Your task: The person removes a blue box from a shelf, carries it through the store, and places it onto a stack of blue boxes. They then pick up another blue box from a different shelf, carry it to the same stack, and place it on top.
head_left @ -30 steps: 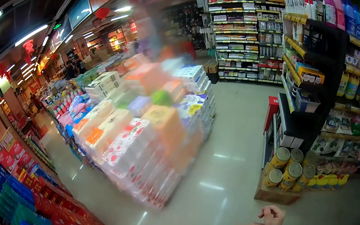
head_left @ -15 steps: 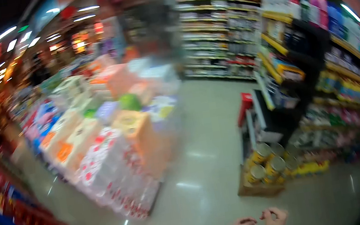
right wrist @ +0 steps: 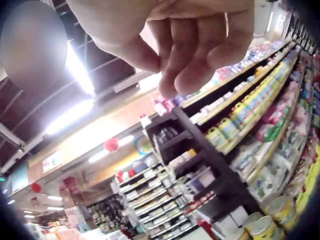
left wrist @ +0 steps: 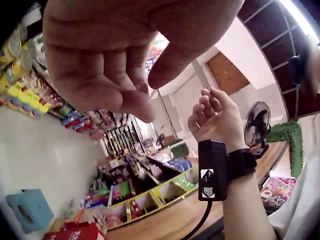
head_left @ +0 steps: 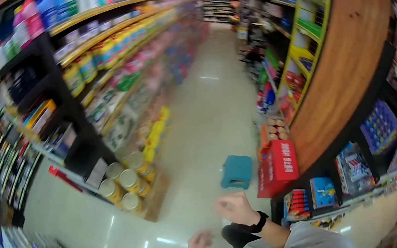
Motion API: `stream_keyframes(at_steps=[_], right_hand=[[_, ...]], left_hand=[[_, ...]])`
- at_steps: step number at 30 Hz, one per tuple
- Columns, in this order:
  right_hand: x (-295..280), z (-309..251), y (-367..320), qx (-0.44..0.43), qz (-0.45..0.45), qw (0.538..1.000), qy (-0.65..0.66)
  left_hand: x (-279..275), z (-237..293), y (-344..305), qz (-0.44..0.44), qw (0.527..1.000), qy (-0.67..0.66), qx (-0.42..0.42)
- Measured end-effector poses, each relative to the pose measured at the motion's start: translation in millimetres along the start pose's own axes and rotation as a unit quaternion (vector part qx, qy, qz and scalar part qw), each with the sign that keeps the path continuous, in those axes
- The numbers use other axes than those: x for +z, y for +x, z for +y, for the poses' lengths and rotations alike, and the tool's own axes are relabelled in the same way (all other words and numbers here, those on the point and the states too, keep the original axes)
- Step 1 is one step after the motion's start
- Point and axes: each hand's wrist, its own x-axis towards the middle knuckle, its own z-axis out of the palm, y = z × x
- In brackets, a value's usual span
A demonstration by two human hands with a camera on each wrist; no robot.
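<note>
shop aisle; left hand (head_left: 199, 246), right hand (head_left: 236, 208) loosely curled, teal stool (head_left: 237, 171) beyond.

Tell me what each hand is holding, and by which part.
Nothing is held. The left hand and the right hand are both raised in the air with fingers loosely curled, and no object shows in either.

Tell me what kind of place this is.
Most likely a supermarket aisle. Long shelves packed with bottles and packets run down it, big tins are stacked low by the floor, and a red carton of goods stands at a shelf end.
</note>
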Motion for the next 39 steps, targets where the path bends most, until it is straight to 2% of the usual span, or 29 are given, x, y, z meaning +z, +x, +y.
stream_keyframes(at_steps=[2, 5, 8, 12, 14, 17, 20, 23, 29, 32, 34, 36, 39], right_hand=[[-25.5, 23.8, 1.9, 0.039, 0.045, 0.998, -0.003], [-66.3, 42.3, 7.8, 0.140, 0.078, 0.987, 0.035], [-98.9, 72.2, 25.0, 0.128, 0.163, 0.978, 0.040], [-137.3, 106.1, 50.0, 0.109, 0.228, 0.967, 0.011], [-153.4, 116.7, 61.2, 0.116, 0.239, 0.964, 0.007], [-168.7, 129.3, 78.3, 0.122, 0.252, 0.959, 0.031], [-175.7, 140.6, 100.7, 0.166, 0.256, 0.947, 0.102], [-156.9, 165.3, 135.0, 0.207, 0.250, 0.934, 0.150], [-98.9, 197.4, 239.5, 0.216, 0.207, 0.931, 0.210], [-82.3, 197.8, 306.3, 0.197, 0.179, 0.954, 0.137], [-71.5, 197.9, 346.8, 0.208, 0.176, 0.953, 0.130], [-61.8, 205.7, 391.9, 0.193, 0.196, 0.954, 0.118], [-49.8, 216.3, 430.5, 0.176, 0.223, 0.956, 0.066]], left_hand=[[16.9, -6.0, 30.0, -0.038, 0.999, 0.018, -0.033], [46.6, -1.1, 70.5, -0.078, 0.996, 0.030, -0.034], [79.4, 19.1, 115.0, -0.083, 0.994, 0.061, -0.029], [104.9, 50.7, 168.2, -0.088, 0.992, 0.091, 0.009], [113.2, 67.6, 187.7, -0.065, 0.988, 0.132, 0.055], [116.3, 81.6, 214.8, -0.040, 0.992, 0.104, 0.055], [114.0, 96.0, 244.0, -0.026, 0.995, 0.086, 0.046], [101.5, 110.1, 282.3, -0.002, 0.997, 0.073, 0.036], [50.9, 149.7, 382.8, 0.009, 0.998, 0.058, 0.022], [21.5, 180.4, 429.1, 0.039, 0.998, 0.011, 0.042], [7.4, 204.4, 454.9, 0.041, 0.999, 0.011, 0.031], [-3.2, 224.0, 484.4, 0.032, 0.998, 0.031, 0.048], [-16.7, 230.5, 534.3, -0.010, 0.998, 0.058, 0.016]])
